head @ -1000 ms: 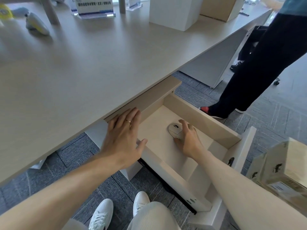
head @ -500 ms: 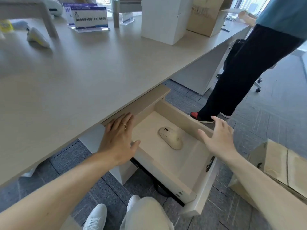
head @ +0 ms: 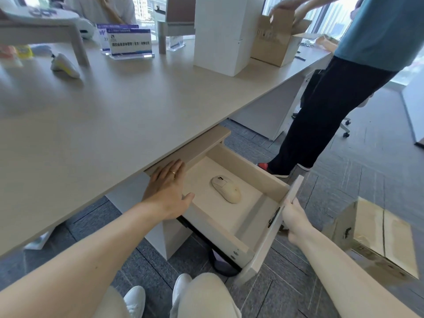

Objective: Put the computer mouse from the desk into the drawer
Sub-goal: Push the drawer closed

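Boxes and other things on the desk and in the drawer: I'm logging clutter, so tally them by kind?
Computer mouse in the drawer: 1
Boxes on the desk, white box and cardboard box: 2
Sign holders, front and back: 2
Total: 5
Other items at the desk's far left are too blurred to count.

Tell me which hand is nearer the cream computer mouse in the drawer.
Left. The left hand rests on the drawer's near-left edge beside the cream computer mouse; the right hand grips the drawer front, farther off.
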